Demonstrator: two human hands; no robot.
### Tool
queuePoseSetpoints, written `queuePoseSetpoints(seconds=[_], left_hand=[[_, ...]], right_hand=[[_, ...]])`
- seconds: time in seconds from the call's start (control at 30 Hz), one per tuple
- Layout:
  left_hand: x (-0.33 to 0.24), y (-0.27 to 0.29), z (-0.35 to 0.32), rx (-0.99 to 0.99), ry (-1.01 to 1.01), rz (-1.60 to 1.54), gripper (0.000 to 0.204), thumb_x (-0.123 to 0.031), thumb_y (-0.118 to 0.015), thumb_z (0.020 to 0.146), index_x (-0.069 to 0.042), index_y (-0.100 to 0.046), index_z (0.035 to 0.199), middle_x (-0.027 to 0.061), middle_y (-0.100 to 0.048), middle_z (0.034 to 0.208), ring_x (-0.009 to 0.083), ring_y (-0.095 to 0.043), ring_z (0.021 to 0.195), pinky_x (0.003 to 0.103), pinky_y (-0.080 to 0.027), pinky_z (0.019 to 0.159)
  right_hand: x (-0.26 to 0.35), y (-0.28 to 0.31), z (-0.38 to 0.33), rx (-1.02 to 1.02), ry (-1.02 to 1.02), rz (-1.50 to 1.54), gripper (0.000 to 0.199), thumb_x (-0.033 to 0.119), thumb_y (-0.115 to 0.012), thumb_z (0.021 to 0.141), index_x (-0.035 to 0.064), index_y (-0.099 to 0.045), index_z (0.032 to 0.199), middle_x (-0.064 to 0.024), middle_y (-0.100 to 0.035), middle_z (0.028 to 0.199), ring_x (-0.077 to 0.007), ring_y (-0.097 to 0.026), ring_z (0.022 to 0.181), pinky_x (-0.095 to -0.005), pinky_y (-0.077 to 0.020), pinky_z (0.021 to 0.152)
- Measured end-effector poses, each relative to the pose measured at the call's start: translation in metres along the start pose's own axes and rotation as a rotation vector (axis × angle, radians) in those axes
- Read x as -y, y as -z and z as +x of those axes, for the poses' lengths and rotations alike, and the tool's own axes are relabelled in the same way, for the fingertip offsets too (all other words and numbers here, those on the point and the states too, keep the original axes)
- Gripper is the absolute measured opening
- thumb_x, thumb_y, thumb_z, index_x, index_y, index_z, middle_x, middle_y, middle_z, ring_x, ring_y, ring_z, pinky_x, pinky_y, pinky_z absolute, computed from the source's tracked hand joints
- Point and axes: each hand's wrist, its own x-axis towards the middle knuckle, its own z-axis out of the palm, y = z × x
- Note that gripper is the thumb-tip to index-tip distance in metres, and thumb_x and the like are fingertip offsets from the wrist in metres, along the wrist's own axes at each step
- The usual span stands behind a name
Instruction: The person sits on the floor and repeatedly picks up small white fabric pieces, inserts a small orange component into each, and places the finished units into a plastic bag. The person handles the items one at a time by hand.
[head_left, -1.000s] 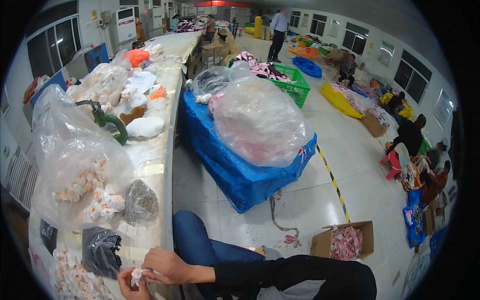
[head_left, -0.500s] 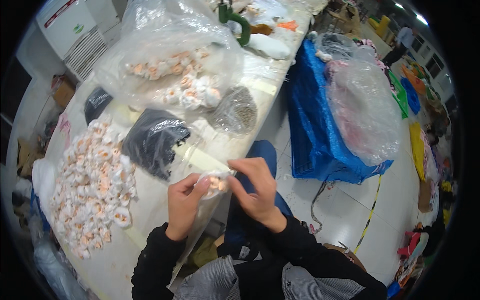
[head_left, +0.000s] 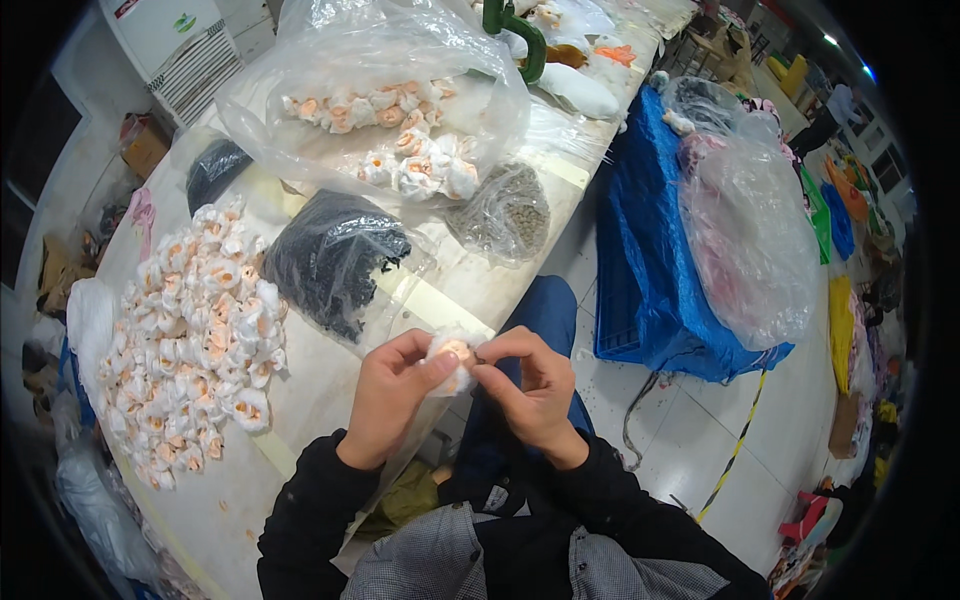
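Observation:
A small fluffy white and peach plush piece (head_left: 455, 345) is held over the table's near edge, above my lap. My left hand (head_left: 388, 398) grips it, thumb across its front and fingers behind. At its right side, my right hand (head_left: 535, 392) has thumb and forefinger pinched together; a tiny dark spot shows at their tips, too small to name. Left of my hands lies a large pile of similar fluffy pieces (head_left: 195, 345). Just beyond my left hand, a plastic bag of small black pieces (head_left: 330, 255) lies with its mouth toward me, some spilling out.
On the table (head_left: 315, 415) stand a large clear bag (head_left: 300, 65) with more fluffy pieces, a bag of beige pellets (head_left: 515, 215) and a green clamp (head_left: 530, 45). To the right, a blue-covered crate (head_left: 645, 260) carries a clear plastic bundle (head_left: 750, 230). A person (head_left: 835, 110) stands far off.
My view has shifted slightly, so the table things appear farther right. The fluffy piece has been turned in my left hand. My right fingers have closed into a pinch at its edge.

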Motion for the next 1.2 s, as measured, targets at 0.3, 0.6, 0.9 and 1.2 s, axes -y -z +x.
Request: queuePoseSetpoints(seconds=[0.3, 0.6, 0.9, 1.2], left_hand=[[-0.008, -0.008, -0.008, 0.021, -0.032, 0.04, 0.02, -0.014, -0.073, 0.099, 0.003, -0.071, 0.111, 0.0028, -0.072, 0.099, 0.0055, -0.063, 0.089, 0.021, -0.05, 0.078], [-0.012, -0.008, -0.008, -0.029, -0.094, 0.231, 0.018, -0.011, -0.069, 0.101, 0.004, -0.072, 0.111, 0.0021, -0.071, 0.098, 0.0049, -0.061, 0.087, 0.021, -0.048, 0.077], [-0.003, 0.001, -0.007, -0.076, -0.265, 0.415, 0.017, -0.012, -0.074, 0.095, 0.002, -0.069, 0.104, 0.0015, -0.067, 0.097, 0.0074, -0.059, 0.086, 0.023, -0.046, 0.078], [0.0, 0.008, -0.005, -0.069, -0.435, 0.954, 0.016, -0.008, -0.07, 0.098, 0.005, -0.067, 0.107, 0.0024, -0.058, 0.083, 0.01, -0.048, 0.07, 0.027, -0.04, 0.062]], right_hand=[[0.005, -0.001, 0.002, 0.087, 0.096, 0.056, 0.022, 0.0, -0.082, 0.082, 0.0028, -0.075, 0.102, -0.0063, -0.074, 0.097, -0.0215, -0.065, 0.093, -0.0325, -0.0492, 0.085], [0.006, -0.003, 0.001, 0.08, 0.053, -0.002, 0.021, 0.001, -0.082, 0.081, 0.0038, -0.075, 0.101, -0.0062, -0.074, 0.097, -0.0214, -0.065, 0.092, -0.0325, -0.0504, 0.083], [0.002, -0.01, 0.0, 0.051, 0.164, -0.05, 0.017, 0.005, -0.079, 0.086, 0.0023, -0.07, 0.1, -0.0122, -0.068, 0.101, -0.0317, -0.065, 0.094, -0.0393, -0.0515, 0.085], [-0.003, -0.007, -0.003, 0.032, 0.152, -0.168, 0.033, 0.004, -0.076, 0.085, 0.0014, -0.059, 0.112, -0.016, -0.058, 0.121, -0.0365, -0.057, 0.108, -0.0406, -0.0477, 0.094]])
